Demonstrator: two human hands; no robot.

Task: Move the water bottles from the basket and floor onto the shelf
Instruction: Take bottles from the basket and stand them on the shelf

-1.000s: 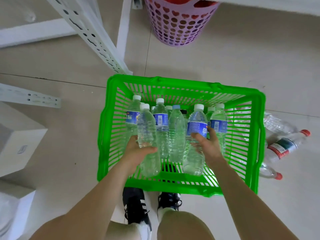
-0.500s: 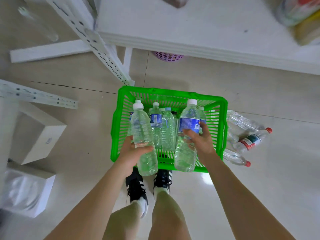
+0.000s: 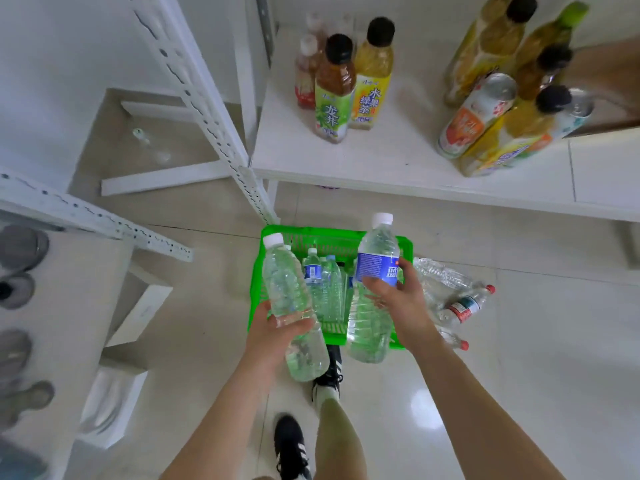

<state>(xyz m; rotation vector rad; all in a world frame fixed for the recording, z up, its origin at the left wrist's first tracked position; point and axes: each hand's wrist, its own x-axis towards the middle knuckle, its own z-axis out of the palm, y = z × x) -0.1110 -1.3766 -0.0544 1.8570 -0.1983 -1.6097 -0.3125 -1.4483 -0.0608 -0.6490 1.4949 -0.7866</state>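
My left hand (image 3: 273,336) grips a clear unlabelled water bottle (image 3: 289,296) by its lower half, lifted above the green basket (image 3: 255,292). My right hand (image 3: 403,306) grips a blue-labelled water bottle (image 3: 375,268) around its middle, also raised over the basket. Several more water bottles (image 3: 323,289) stand upright inside the basket. On the floor to the basket's right lie a few bottles, one with a red cap and red label (image 3: 465,306). The white shelf (image 3: 408,161) stretches ahead above the basket.
Tea bottles (image 3: 337,88) stand at the shelf's back left; juice bottles and cans (image 3: 498,109) crowd its right. A perforated white upright (image 3: 204,102) rises left of the shelf. White boxes (image 3: 138,310) sit on the floor at left. My feet (image 3: 327,372) are just behind the basket.
Both hands have lifted their bottles up out of the basket. The view has risen and tilted up, so the shelf top with its drinks now shows.
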